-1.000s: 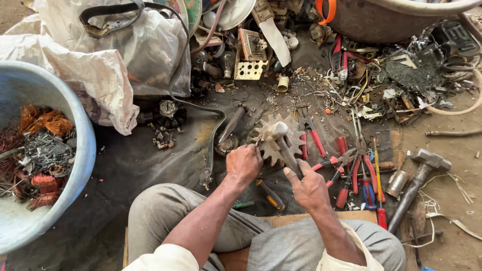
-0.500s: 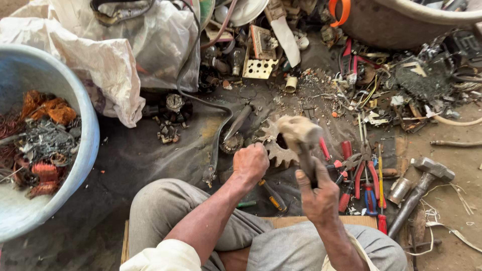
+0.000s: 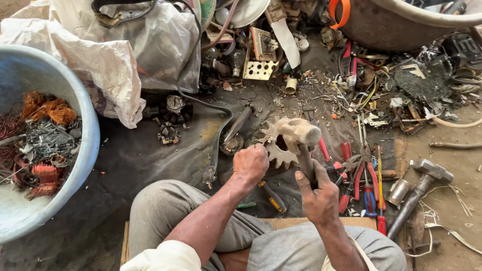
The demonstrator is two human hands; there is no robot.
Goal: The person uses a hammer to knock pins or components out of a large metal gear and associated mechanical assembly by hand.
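While the left hand [image 3: 250,163] closes in a fist on a tool, steadying it against the toothed gear [image 3: 277,150] on the dark mat, the right hand [image 3: 318,193] clamps a hammer [image 3: 299,134] raised just above that gear, poised for striking.

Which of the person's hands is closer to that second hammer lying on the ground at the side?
The right hand, gripping the raised hammer, is nearer: the grey hammer on the ground lies off to its right, beyond the pliers. The left hand sits farther away, fisted by the toothed gear.
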